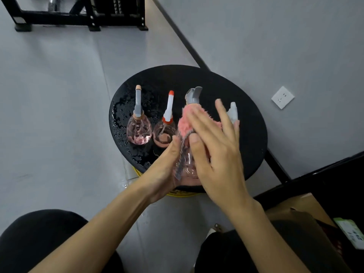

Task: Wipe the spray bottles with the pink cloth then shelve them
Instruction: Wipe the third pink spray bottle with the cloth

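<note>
A clear pink spray bottle with a grey trigger head (194, 94) is held upright over the round black table (226, 89). My left hand (163, 166) grips its lower body from the left. My right hand (214, 148) presses the fluffy pink cloth (186, 123) against the bottle's upper part. Two more pink bottles stand on the table to the left: one with a grey nozzle and tan tip (138, 125), one with a white nozzle and red tip (166, 125). A white spray head (233, 112) peeks out behind my right fingers; its bottle is hidden.
Water drops cover the left part of the table top. A black metal shelf frame (82, 14) stands on the floor at the far top left. A wall socket (282, 97) is on the right wall. A cardboard box (303, 209) sits at lower right, my knees below.
</note>
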